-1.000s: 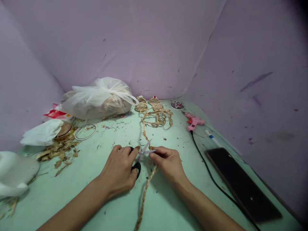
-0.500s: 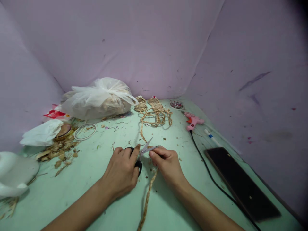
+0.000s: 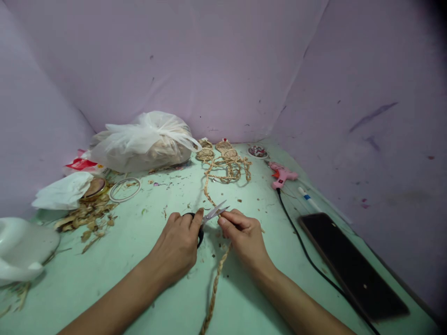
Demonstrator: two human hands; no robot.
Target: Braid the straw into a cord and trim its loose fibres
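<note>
My left hand (image 3: 179,242) is closed round the black handles of a pair of scissors (image 3: 211,214), whose blades point right and stand slightly apart. Between finger and thumb, my right hand (image 3: 244,235) pinches a braided straw cord (image 3: 216,284) close to the blade tips. One length of the cord hangs down from that hand toward the near edge. Another length runs up and away to a loose tangle of cord (image 3: 230,173). Whether the blades touch the cord is too small to tell. Behind the tangle lie woven straw pieces (image 3: 226,151), one with a red bead.
A stuffed white plastic bag (image 3: 146,144) sits at the back left, with dry scraps (image 3: 91,214) and a ring (image 3: 125,190) before it. On the right are a pink glue gun (image 3: 282,176) with a black cable, a marker (image 3: 309,199), and a dark phone (image 3: 352,265).
The scissor handles have come closer together and the blades have narrowed near my right fingers. My right hand keeps its pinch on the cord.
</note>
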